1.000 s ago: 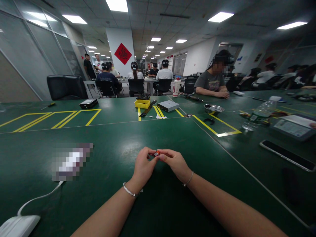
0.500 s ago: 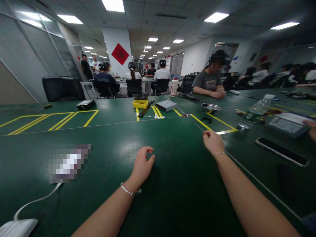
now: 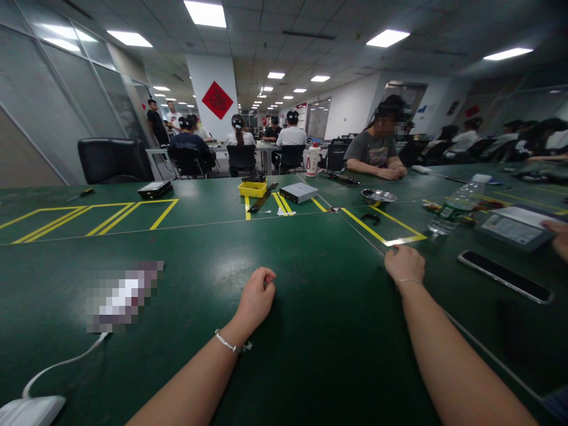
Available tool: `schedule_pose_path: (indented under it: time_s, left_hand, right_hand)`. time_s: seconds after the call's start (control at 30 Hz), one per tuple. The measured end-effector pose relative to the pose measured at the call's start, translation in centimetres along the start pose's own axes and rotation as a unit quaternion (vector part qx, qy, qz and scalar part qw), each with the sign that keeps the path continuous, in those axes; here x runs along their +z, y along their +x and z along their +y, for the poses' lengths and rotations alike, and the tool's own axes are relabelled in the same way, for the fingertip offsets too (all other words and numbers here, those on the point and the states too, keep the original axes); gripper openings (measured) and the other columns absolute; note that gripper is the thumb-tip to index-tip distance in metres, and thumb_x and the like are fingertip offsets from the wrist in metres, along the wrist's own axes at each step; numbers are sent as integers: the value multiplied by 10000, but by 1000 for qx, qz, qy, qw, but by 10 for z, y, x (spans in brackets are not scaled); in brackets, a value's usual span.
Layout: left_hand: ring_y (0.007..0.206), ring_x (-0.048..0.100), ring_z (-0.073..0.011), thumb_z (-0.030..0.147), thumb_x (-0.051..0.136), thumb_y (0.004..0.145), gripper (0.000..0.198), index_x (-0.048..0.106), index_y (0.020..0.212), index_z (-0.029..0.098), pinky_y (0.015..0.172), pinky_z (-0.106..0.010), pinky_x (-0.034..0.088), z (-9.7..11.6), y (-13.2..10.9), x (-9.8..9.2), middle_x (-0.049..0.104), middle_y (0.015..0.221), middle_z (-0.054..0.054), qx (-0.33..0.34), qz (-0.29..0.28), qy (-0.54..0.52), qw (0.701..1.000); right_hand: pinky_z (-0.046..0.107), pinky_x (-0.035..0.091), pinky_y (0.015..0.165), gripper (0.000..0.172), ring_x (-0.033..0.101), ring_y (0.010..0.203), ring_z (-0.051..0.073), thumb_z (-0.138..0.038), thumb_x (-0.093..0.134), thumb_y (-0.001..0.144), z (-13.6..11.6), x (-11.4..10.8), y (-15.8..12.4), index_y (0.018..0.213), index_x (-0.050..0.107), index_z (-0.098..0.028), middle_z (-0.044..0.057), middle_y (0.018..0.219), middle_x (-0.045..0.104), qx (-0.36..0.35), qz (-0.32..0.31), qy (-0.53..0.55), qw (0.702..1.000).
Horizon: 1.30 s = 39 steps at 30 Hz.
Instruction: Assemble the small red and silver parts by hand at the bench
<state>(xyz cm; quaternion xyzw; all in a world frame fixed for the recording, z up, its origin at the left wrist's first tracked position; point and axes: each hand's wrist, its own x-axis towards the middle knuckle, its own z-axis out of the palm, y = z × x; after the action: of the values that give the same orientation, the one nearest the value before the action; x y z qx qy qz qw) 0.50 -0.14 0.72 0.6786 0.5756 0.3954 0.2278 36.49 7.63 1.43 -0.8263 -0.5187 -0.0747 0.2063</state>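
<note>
My left hand (image 3: 258,296) rests on the green table (image 3: 310,343) with its fingers curled in toward the thumb. I see nothing in it. Farther right, my right hand (image 3: 405,263) is closed, knuckles up, close to the near corner of a yellow tape outline (image 3: 406,241). Its fingers point down and inward, so whatever they may hold is hidden. Inside that outline lies a small black curved piece (image 3: 371,219), apart from my hand. A metal bowl (image 3: 378,196) sits just behind it.
A phone (image 3: 503,275), a clear bottle (image 3: 457,207) and a grey box (image 3: 517,226) touched by another person's hand (image 3: 557,236) are on the right. At the back are a yellow tray (image 3: 252,189) and a flat grey drive (image 3: 299,192). A blurred-out object (image 3: 126,296) with a cable lies left.
My right hand has shifted right and slightly toward me along the table. My left hand has barely moved, its fingers and thumb drawing closer together.
</note>
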Motion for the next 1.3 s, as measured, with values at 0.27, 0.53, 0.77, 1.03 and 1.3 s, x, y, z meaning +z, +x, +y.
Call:
schedule_pose_path:
  time_s: [0.27,0.53,0.77,1.03,1.3]
  left_hand:
    - [791,539,-151,133,414,698,182,491,860,169,714,-296,430,-4,0,3,547,834,-33,-7,9,33,999]
    - [1200,305,-222,179,477,702,427,446,1128,182,986,-419,222,-4,-3,7,409,1268,-89,52,-58,128,989]
    - [1220,274,-236,268,455,739,435,421,1172,244,995,-482,143,-1,-8,5,408,1282,-54,70,-130,182,972]
    - [1218,281,-217,270,467,732,380,477,1112,262,1005,-468,135,2,-8,1,412,1279,-32,73,-144,175,971]
    - [1188,330,-218,250,494,717,336,518,1052,261,1002,-466,153,3,-10,0,454,1242,-32,79,-133,148,977]
  right_hand:
    - [359,268,959,370,381,1108,199,-305,350,795,-117,-12,-80,1088,507,-144,103,1165,478,-357,-86,188,911]
    - [416,159,1005,582,185,1245,236,-462,402,756,-148,0,-146,1263,314,-188,82,1340,285,-489,-286,195,801]
    - [340,274,963,449,356,1152,198,-369,461,739,-141,-10,-120,1165,453,-228,51,1241,432,-530,-273,181,782]
    - [398,381,768,394,467,952,294,-346,426,747,-42,-22,-19,1052,527,-119,189,1024,457,-80,2,-44,996]
    - [394,391,731,479,493,932,314,-427,373,748,0,-1,-6,1077,495,-101,205,993,504,13,-100,-93,990]
